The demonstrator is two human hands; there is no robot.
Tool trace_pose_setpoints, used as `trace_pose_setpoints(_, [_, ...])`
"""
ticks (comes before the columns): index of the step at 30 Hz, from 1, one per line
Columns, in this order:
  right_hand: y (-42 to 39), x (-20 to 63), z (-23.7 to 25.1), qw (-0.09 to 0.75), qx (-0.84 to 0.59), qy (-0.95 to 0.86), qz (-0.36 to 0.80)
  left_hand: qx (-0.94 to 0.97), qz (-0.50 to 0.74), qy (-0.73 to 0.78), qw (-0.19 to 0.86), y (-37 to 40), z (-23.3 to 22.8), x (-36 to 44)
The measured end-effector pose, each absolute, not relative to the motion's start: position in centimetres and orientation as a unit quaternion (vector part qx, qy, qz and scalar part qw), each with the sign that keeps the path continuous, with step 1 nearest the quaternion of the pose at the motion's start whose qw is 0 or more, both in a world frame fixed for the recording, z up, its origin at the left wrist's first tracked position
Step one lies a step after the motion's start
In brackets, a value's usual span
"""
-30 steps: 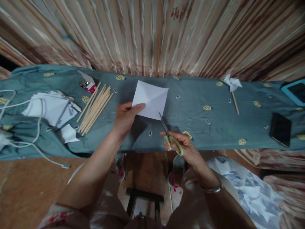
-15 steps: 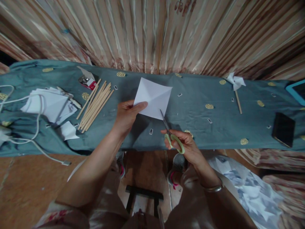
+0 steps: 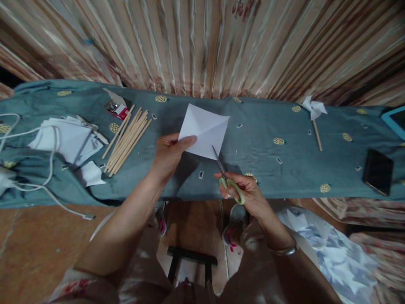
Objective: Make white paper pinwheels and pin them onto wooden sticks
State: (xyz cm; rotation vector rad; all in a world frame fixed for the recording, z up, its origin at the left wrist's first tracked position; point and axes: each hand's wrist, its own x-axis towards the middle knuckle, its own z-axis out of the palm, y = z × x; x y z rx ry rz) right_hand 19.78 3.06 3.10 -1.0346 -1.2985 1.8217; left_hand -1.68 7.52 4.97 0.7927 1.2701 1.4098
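My left hand [image 3: 171, 154] pinches the left edge of a square white sheet of paper [image 3: 205, 128], thumb on top. Crease lines run across the sheet, which is held above the table. In my right hand [image 3: 243, 188] is a pair of scissors [image 3: 232, 188] with light green handles, my fingers through the loops. The blades lie at the paper's lower right corner, pointing in toward its middle. Whether the blades are fully closed is hard to see.
Wooden sticks [image 3: 129, 141], a small red box of pins [image 3: 118, 105], a paper stack [image 3: 66, 137] and a white cable [image 3: 50, 164] lie left. A paper pinwheel on a stick [image 3: 314, 109], a black phone [image 3: 378, 171] and a blue-edged device [image 3: 394, 120] lie right. A bag of folded paper [image 3: 335, 249] stands below.
Almost nothing differs. The whole view has shifted very slightly; the paper, the scissors and both hands keep their places relative to each other.
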Motion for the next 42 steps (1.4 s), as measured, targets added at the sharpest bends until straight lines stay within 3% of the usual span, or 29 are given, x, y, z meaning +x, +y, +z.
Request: trace_pose_setpoints(42, [3.04, 19.92, 3.1, 0.319, -0.418, -0.494, 0.693, 0.343, 0.568, 0.524, 0.534, 7.2, 4.95, -1.34])
